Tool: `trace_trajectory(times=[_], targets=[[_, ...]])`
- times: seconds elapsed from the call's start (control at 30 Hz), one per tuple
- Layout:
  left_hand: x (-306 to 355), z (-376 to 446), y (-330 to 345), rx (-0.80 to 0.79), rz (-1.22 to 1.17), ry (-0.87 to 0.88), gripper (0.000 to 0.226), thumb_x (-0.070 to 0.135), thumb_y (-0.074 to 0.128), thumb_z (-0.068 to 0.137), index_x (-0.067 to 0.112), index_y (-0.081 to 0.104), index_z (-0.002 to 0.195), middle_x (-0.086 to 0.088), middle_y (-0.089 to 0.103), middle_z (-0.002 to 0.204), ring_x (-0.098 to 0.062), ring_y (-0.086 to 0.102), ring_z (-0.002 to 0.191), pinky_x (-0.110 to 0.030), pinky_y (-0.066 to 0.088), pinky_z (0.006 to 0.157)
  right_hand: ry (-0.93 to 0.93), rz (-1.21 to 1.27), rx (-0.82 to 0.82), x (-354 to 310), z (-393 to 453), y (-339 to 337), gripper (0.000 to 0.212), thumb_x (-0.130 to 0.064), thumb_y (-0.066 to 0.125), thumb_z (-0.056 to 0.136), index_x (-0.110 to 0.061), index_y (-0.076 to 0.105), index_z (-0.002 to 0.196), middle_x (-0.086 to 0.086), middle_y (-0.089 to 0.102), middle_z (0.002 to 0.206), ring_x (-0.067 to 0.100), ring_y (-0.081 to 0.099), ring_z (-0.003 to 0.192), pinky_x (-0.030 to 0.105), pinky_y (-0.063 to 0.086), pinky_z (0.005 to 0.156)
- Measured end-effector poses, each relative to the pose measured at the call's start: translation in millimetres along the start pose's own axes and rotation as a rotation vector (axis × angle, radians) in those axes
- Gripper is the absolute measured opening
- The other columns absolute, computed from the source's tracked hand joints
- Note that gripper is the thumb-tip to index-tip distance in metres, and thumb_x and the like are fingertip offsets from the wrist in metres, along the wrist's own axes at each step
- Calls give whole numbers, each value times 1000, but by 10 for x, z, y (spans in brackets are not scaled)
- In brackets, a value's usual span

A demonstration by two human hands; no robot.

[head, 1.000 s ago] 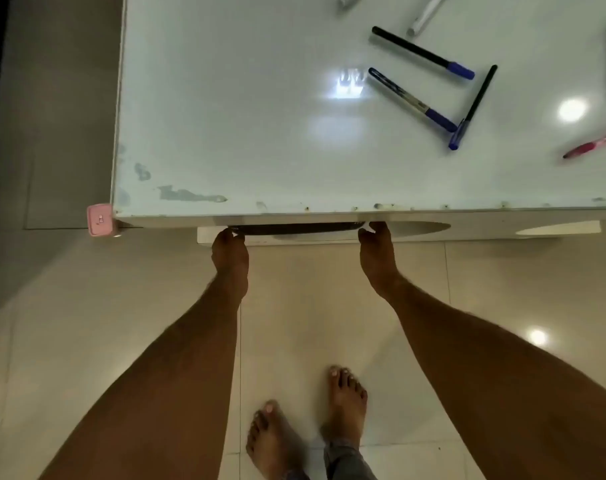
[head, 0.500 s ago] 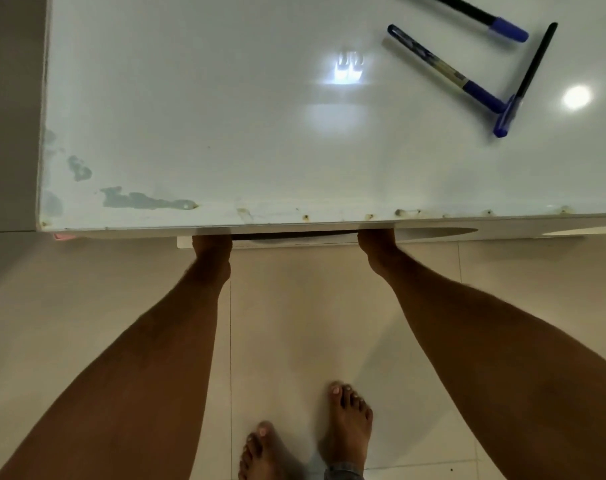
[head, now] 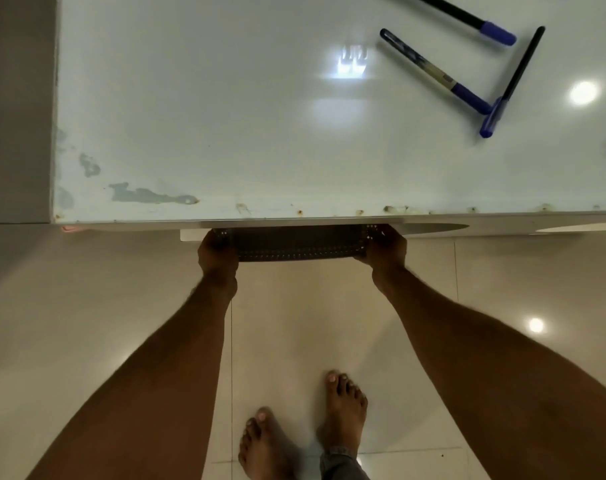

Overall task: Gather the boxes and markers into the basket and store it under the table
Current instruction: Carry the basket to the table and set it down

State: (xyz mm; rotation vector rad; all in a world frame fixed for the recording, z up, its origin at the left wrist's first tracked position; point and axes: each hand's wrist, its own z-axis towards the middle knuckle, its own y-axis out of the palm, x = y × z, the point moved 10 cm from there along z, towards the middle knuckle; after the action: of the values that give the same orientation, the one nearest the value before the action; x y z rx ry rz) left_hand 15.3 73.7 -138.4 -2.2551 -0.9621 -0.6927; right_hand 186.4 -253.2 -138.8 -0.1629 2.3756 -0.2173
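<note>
A dark perforated basket (head: 296, 243) shows just below the near edge of the white table (head: 208, 116), most of it hidden under the tabletop. My left hand (head: 216, 252) grips its left end and my right hand (head: 384, 249) grips its right end. On the table at the upper right lie three markers: a black one with a blue cap (head: 467, 20), a dark patterned one with a blue cap (head: 433, 71), and a thin black one with a blue cap (head: 512, 81). No boxes are in view.
Glossy beige floor tiles (head: 86, 323) lie under me, with my bare feet (head: 305, 434) at the bottom centre. A grey wall or panel (head: 17, 105) borders the table's left side. A pink object (head: 71, 228) peeks out under the table's near-left corner.
The basket's near side has come out from under the table edge, held at both ends. Before, only its rim showed, with my hands tucked under the edge.
</note>
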Motion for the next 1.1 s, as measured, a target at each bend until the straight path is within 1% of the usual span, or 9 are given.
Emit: trace_trajectory(times=[0.07,0.1,0.23,0.43,0.6,0.8,0.93,1.0,1.1], targets=[[-5,-194,-83,17,15,-11,24,10,52,99,18,70,113,-11,72,115,-35,66,110,-51,56,98,-10,47,-10,31,-200,-76,29,1,68,94,-26,76,101,2,79,101,25,75,99,39,67,70],[-40,-279,-137,20,12,-16,26,9,52,99,17,69,117,-11,71,117,-35,66,111,-52,56,99,-9,67,-19,82,-305,-128,30,2,70,93,-27,77,98,0,80,97,26,76,98,37,66,69],[-171,-606,-344,20,-34,-50,33,3,52,99,15,67,125,-7,71,120,-32,66,112,-51,55,100,20,99,-18,212,-667,-329,30,6,69,92,-12,77,114,11,80,109,32,76,102,41,67,74],[-145,-1098,-675,21,27,-5,25,6,54,99,21,67,114,-3,70,113,-28,65,106,-39,55,86,47,101,-9,235,-1275,-586,27,2,67,97,-6,73,122,13,77,116,36,75,108,55,65,85],[-99,-1507,-952,51,29,-23,18,14,56,101,16,69,113,-4,70,107,-22,63,92,-30,53,75,4,85,-29,119,-1786,-773,25,2,65,98,-14,76,114,3,81,103,30,77,101,39,67,72],[-26,-2045,-1246,65,45,-21,18,9,59,99,14,70,112,-6,69,100,-16,59,76,-25,51,64,-5,54,-38,-1,-2347,-1017,29,1,65,98,-26,75,100,0,79,99,29,76,98,34,66,67],[-78,-2418,-1441,75,24,-41,16,6,59,98,16,71,101,-2,68,87,-16,57,71,-25,49,56,13,20,-29,33,-2660,-1211,21,-2,65,99,-21,74,98,6,78,99,35,74,102,46,67,76],[-130,-2602,-1545,91,11,-42,16,5,59,98,16,71,100,-3,69,89,-20,59,77,-26,50,62,14,11,-27,73,-2810,-1281,18,-2,65,98,-18,74,99,11,78,101,39,73,104,54,65,84],[-165,-2832,-1665,104,3,-20,18,8,59,100,13,70,112,-7,69,98,-18,61,80,-27,51,71,9,19,4,125,-3013,-1384,18,1,68,96,-16,75,100,11,79,100,39,74,103,54,65,86]])
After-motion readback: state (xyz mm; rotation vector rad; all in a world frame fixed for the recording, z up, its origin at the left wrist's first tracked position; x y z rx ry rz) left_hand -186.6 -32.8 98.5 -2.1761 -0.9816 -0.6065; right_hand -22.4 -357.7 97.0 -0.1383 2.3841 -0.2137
